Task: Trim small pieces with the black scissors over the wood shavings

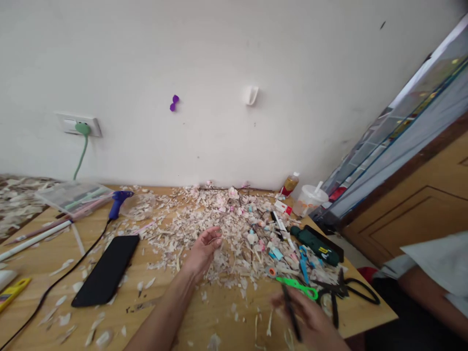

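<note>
My left hand is over the heap of pale shavings, its thumb and fingers curled together. Something thin and pale may be between the fingertips, too small to name. Blurred by motion, my right hand grips a slim black pen-like tool near the front of the wooden table. Close to that hand lie bright green scissors and black-handled scissors. Small pink and white flowers stand out among the shavings toward the wall.
At left are a black phone, a blue glue gun with its cord, and a plastic case. A dark green tool, a lidded cup and a small bottle stand right. Another person's arm is beyond the table.
</note>
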Action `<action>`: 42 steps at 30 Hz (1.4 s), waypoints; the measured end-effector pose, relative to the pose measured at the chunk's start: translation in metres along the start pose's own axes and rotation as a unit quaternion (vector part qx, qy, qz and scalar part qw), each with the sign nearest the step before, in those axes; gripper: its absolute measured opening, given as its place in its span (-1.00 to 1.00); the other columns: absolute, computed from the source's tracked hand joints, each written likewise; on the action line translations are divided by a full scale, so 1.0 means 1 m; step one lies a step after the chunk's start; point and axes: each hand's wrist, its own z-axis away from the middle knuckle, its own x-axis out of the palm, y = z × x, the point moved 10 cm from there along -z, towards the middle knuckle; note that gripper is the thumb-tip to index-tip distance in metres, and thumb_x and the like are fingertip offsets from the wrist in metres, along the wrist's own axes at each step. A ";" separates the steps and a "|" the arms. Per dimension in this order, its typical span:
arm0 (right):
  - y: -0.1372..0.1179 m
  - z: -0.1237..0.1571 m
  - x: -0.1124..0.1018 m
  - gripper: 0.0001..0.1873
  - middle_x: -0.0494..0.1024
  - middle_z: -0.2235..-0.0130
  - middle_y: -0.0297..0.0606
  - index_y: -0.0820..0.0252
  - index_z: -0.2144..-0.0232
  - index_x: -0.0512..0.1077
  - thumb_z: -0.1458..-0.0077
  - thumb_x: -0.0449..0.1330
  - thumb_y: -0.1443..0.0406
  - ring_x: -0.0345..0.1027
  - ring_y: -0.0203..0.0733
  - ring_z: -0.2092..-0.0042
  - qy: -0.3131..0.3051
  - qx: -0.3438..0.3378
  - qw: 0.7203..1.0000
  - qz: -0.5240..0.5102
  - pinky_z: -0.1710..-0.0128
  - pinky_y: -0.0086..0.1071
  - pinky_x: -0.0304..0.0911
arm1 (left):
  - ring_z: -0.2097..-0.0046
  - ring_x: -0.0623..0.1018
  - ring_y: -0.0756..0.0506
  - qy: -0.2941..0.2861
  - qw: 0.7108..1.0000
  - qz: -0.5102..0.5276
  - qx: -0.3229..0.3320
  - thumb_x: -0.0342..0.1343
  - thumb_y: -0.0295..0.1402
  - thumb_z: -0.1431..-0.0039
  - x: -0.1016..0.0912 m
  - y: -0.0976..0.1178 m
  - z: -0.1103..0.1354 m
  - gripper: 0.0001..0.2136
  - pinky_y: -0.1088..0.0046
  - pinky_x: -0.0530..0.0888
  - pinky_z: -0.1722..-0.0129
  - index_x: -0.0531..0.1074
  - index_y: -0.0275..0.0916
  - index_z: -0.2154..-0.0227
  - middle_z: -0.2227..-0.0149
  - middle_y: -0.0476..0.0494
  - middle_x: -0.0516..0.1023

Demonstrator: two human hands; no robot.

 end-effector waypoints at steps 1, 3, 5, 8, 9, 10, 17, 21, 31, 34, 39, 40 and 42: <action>-0.010 -0.017 0.020 -0.63 0.52 0.13 -0.13 0.12 0.19 0.43 -0.02 0.18 0.04 0.42 -0.08 0.13 -0.016 -0.010 1.000 0.007 0.12 -0.32 0.33 | 0.30 0.43 0.04 0.004 1.000 -0.001 0.010 0.42 -0.41 0.28 0.000 0.003 0.000 -0.56 0.55 0.33 0.24 0.51 -0.21 0.22 0.33 -0.05 0.47; -0.031 -0.052 0.058 -0.65 0.52 0.17 -0.14 0.16 0.20 0.39 -0.04 0.15 0.07 0.42 -0.13 0.20 -0.024 -0.046 0.999 -0.003 0.20 -0.35 0.33 | 0.32 0.42 0.05 0.007 0.999 -0.012 0.030 0.41 -0.41 0.28 0.001 0.008 0.000 -0.56 0.56 0.33 0.27 0.51 -0.22 0.22 0.36 -0.03 0.45; -0.042 -0.081 0.090 -0.66 0.52 0.21 -0.17 0.18 0.22 0.37 -0.02 0.16 0.09 0.41 -0.17 0.26 -0.028 -0.063 0.997 -0.017 0.26 -0.38 0.31 | 0.33 0.42 0.05 0.005 0.998 -0.033 0.044 0.40 -0.41 0.27 0.000 0.012 -0.001 -0.56 0.56 0.34 0.28 0.50 -0.23 0.22 0.39 -0.01 0.44; -0.039 -0.106 0.111 -0.71 0.51 0.27 -0.22 0.18 0.28 0.36 0.00 0.17 0.12 0.40 -0.19 0.30 -0.016 -0.057 0.998 0.007 0.31 -0.40 0.27 | 0.32 0.44 0.03 0.004 0.996 -0.075 0.052 0.39 -0.40 0.26 -0.004 0.013 -0.002 -0.58 0.54 0.36 0.26 0.49 -0.23 0.22 0.37 -0.01 0.45; -0.036 -0.110 0.112 -0.73 0.51 0.29 -0.23 0.18 0.29 0.37 0.00 0.17 0.12 0.39 -0.19 0.31 -0.014 -0.051 0.998 0.016 0.32 -0.40 0.26 | 0.30 0.45 0.02 0.001 0.995 -0.088 0.051 0.38 -0.40 0.24 -0.005 0.013 -0.003 -0.58 0.52 0.37 0.24 0.49 -0.23 0.22 0.36 -0.02 0.46; -0.033 -0.112 0.110 -0.74 0.51 0.29 -0.23 0.18 0.31 0.37 0.00 0.17 0.13 0.39 -0.19 0.31 -0.014 -0.048 0.998 0.022 0.32 -0.40 0.25 | 0.28 0.46 0.01 -0.004 0.994 -0.099 0.048 0.37 -0.40 0.23 -0.005 0.013 -0.003 -0.59 0.50 0.38 0.22 0.48 -0.22 0.21 0.33 -0.03 0.47; -0.029 -0.108 0.089 -0.79 0.42 0.41 -0.34 0.17 0.41 0.35 0.00 0.17 0.14 0.30 -0.23 0.35 -0.053 -0.069 0.994 0.061 0.33 -0.42 0.21 | 0.04 0.49 -0.14 -0.072 0.989 -0.131 0.013 0.34 -0.41 0.16 0.012 0.015 0.004 -0.58 0.35 0.42 0.09 0.43 -0.19 0.16 0.07 -0.19 0.47; -0.040 -0.113 0.075 -0.75 0.47 0.32 -0.30 0.17 0.31 0.35 0.02 0.20 0.15 0.35 -0.22 0.28 -0.002 -0.095 0.994 -0.047 0.27 -0.41 0.25 | -0.04 0.46 -0.24 -0.122 0.982 -0.144 -0.019 0.34 -0.44 0.19 0.027 0.005 0.011 -0.48 0.31 0.47 0.15 0.38 -0.15 0.07 -0.01 -0.26 0.43; -0.041 -0.136 0.088 -0.77 0.52 0.35 -0.25 0.21 0.37 0.39 0.06 0.21 0.18 0.39 -0.15 0.30 -0.028 -0.105 0.992 -0.065 0.23 -0.30 0.31 | 0.04 0.49 -0.24 -0.117 0.981 -0.157 0.011 0.35 -0.52 0.31 0.026 -0.014 0.006 -0.47 0.33 0.54 0.30 0.44 -0.17 0.15 -0.08 -0.29 0.33; -0.043 -0.137 0.083 -0.75 0.52 0.34 -0.24 0.20 0.35 0.38 0.07 0.20 0.17 0.40 -0.14 0.28 -0.009 -0.104 0.992 -0.076 0.24 -0.31 0.30 | 0.03 0.48 -0.23 -0.086 0.981 -0.175 0.007 0.37 -0.49 0.31 0.020 -0.013 0.005 -0.48 0.32 0.51 0.26 0.46 -0.18 0.16 0.04 -0.28 0.45; -0.051 -0.138 0.070 -0.68 0.52 0.28 -0.21 0.22 0.29 0.38 0.08 0.21 0.14 0.41 -0.14 0.22 0.044 -0.103 0.985 -0.132 0.16 -0.29 0.28 | 0.26 0.54 -0.09 -0.080 0.986 -0.129 -0.075 0.37 -0.29 0.18 0.014 -0.026 0.007 -0.63 0.40 0.44 0.27 0.52 -0.25 0.24 0.24 -0.20 0.58; -0.052 -0.138 0.070 -0.67 0.52 0.28 -0.21 0.22 0.29 0.39 0.08 0.22 0.14 0.41 -0.14 0.22 0.049 -0.106 0.984 -0.135 0.15 -0.29 0.28 | 0.32 0.53 -0.06 -0.082 0.987 -0.104 -0.090 0.36 -0.26 0.17 0.014 -0.028 0.009 -0.66 0.41 0.43 0.28 0.53 -0.26 0.27 0.30 -0.17 0.58; -0.054 -0.139 0.071 -0.65 0.52 0.28 -0.21 0.22 0.28 0.39 0.09 0.23 0.13 0.40 -0.15 0.23 0.051 -0.114 0.982 -0.140 0.16 -0.30 0.28 | 0.39 0.51 -0.01 -0.076 0.990 -0.058 -0.106 0.38 -0.25 0.20 0.014 -0.030 0.010 -0.68 0.43 0.41 0.28 0.53 -0.29 0.35 0.38 -0.11 0.57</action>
